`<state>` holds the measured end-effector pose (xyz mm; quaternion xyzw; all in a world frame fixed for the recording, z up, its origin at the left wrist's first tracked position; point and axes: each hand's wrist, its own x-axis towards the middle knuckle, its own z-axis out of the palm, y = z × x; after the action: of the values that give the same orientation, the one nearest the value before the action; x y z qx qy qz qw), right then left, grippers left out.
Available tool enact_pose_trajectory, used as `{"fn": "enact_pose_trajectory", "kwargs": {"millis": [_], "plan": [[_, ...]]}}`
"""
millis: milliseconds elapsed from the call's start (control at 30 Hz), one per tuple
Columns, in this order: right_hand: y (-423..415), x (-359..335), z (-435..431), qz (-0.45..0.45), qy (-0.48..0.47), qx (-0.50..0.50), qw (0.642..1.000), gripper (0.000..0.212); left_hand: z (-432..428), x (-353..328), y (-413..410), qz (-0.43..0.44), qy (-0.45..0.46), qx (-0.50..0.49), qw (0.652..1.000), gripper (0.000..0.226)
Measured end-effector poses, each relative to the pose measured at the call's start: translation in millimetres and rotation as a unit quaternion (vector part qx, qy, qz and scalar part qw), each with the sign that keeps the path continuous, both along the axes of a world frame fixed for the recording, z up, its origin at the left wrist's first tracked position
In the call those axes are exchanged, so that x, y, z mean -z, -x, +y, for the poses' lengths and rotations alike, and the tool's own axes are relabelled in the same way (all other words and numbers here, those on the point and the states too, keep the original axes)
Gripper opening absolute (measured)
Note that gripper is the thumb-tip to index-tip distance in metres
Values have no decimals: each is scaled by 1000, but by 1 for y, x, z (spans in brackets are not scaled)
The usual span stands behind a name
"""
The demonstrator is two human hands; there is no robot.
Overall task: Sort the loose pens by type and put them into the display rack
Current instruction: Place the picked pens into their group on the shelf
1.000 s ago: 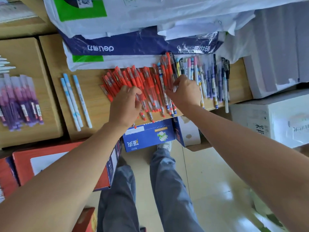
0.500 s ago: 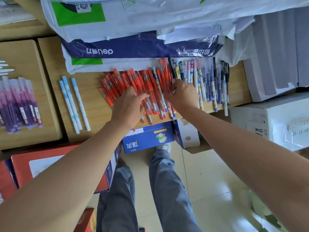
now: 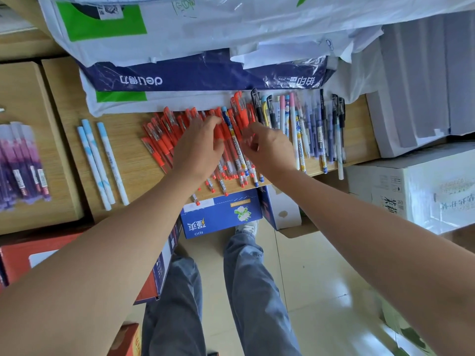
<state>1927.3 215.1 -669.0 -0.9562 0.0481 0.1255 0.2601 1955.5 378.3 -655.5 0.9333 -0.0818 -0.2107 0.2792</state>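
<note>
Several red pens [image 3: 162, 136] lie fanned out on a wooden board [image 3: 136, 165]. My left hand [image 3: 198, 150] rests flat on them, fingers spread over the middle of the pile. My right hand [image 3: 272, 150] is at the pile's right edge, fingers curled in among the red pens; blur hides whether it holds one. A pen with a blue patterned barrel [image 3: 237, 147] lies between my hands. To the right lies a row of mixed blue, black and pastel pens [image 3: 316, 129]. Three light-blue pens [image 3: 102, 163] lie apart at the left.
Purple pens [image 3: 20, 163] lie on a separate board at far left. A blue and white plastic bag [image 3: 180, 75] lies behind the pens. White foam blocks [image 3: 421, 80] and a carton [image 3: 421, 191] stand right. A blue box [image 3: 221, 214] sits under the board's front edge.
Both hands have moved up the pile and closer together. My left hand's fingers have spread over the red pens; my right hand has shifted left from the mixed row and is blurred.
</note>
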Motion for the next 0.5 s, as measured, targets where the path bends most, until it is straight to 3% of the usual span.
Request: {"fn": "enact_pose_trajectory", "kwargs": {"millis": [133, 300, 500], "plan": [[1, -3, -24, 22, -55, 65, 996, 11, -18, 2, -19, 10, -7, -51, 999, 46], [4, -4, -37, 47, -59, 6, 997, 21, -34, 10, -29, 7, -89, -57, 994, 61], [0, 3, -39, 64, -53, 17, 996, 19, -37, 13, -29, -13, -89, -61, 994, 60]]}}
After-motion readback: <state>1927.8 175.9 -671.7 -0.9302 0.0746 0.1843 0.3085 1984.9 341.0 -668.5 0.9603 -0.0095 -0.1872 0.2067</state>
